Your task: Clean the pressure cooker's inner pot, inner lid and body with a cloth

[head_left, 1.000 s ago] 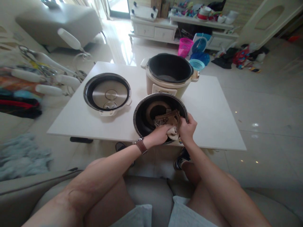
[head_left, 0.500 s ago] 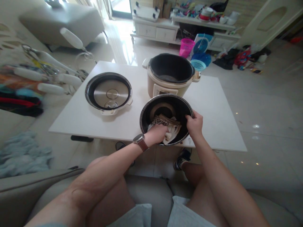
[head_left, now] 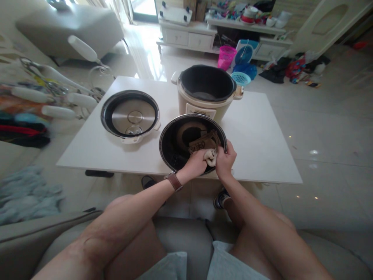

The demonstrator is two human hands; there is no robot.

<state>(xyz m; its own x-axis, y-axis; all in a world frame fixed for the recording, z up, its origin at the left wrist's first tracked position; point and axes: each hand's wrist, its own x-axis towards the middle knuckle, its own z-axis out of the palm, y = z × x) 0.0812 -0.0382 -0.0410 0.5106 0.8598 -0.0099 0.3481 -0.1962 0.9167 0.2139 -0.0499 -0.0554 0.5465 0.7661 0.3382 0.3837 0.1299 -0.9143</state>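
A black inner pot (head_left: 171, 146) is tilted toward me at the table's near edge, its mouth facing up at me. My right hand (head_left: 225, 158) is closed on the right side of its rim. Inside the mouth, my left hand (head_left: 198, 162), with a brown-strapped watch on the wrist, grips a bunched beige cloth (head_left: 210, 156). Part of that cloth spreads against the pot's inner wall, close to my right fingers. Just behind stands the pressure cooker body (head_left: 201, 102), uncovered, with a dark interior. To the left lies the cooker lid (head_left: 135, 116), its metal underside up.
Everything stands on a white table (head_left: 250, 140). White-handled metal racks (head_left: 83, 48) rise at the left. Beyond the table are a pink basket (head_left: 226, 57), a light blue basket (head_left: 241, 78) and a white cabinet (head_left: 186, 37). A grey sofa (head_left: 180, 237) is beneath me.
The inner pot has shifted left and turned in my hands. My left hand and the cloth have moved to the pot's right side, close to my right hand.
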